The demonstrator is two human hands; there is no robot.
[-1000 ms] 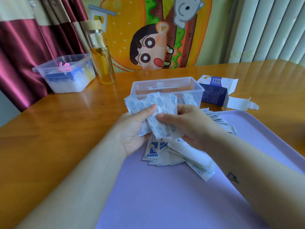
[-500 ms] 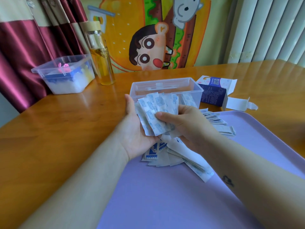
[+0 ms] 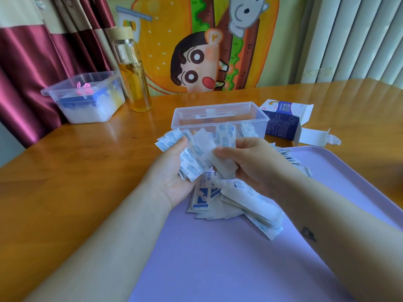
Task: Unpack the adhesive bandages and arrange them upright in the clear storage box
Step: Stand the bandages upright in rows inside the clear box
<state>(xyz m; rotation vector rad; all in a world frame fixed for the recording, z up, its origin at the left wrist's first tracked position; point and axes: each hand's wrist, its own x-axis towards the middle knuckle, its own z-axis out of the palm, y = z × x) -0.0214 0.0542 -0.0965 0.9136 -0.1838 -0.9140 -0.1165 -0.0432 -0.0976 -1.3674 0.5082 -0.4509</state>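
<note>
My left hand (image 3: 172, 173) cradles a fanned bunch of white-and-blue wrapped bandages (image 3: 194, 162) in its palm, thumb on top. My right hand (image 3: 250, 160) pinches one bandage from that bunch between thumb and fingers. Both hands hover just in front of the clear storage box (image 3: 220, 112), which stands open on the table with a few bandages leaning inside its near wall. A loose pile of bandages (image 3: 246, 201) lies under my hands on the lilac tray (image 3: 218, 258).
The opened blue-and-white bandage carton (image 3: 283, 123) lies right of the box. At the back left stand a second clear tub (image 3: 85, 101) with contents and a glass bottle (image 3: 133, 75) of yellow liquid. Wooden table (image 3: 76, 171) surrounds the tray.
My hands have shifted slightly; the left thumb now lies over the bunch, and the right hand has drawn one bandage partly out and turned it.
</note>
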